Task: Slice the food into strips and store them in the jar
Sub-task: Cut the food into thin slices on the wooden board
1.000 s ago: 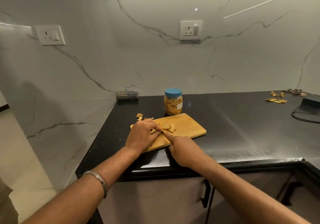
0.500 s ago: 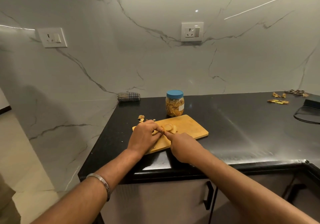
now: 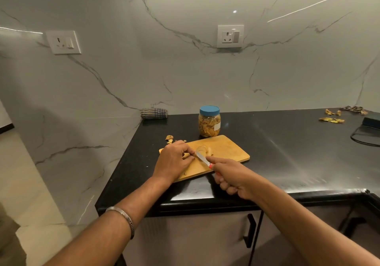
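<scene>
Right hand point(image 3: 232, 175) grips knife point(image 3: 202, 159) by its red handle, index finger along the blade. Left hand point(image 3: 173, 160) pinches a food piece point(image 3: 186, 155) down on cutting board point(image 3: 228, 150), just beside the blade. Slices point(image 3: 204, 149) lie mid-board. Jar point(image 3: 209, 124), blue lid on, stands just behind the board on black counter point(image 3: 287, 152).

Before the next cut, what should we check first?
1. Knife held firmly in the right hand: ok.
2. Left hand holding the food down on the cutting board: ok.
3. Left fingertips tucked away from the blade: cannot tell, they sit very close.
4. Board lying flat on the counter: ok.
5. Jar ready for strips: not ok, its blue lid is on.
</scene>
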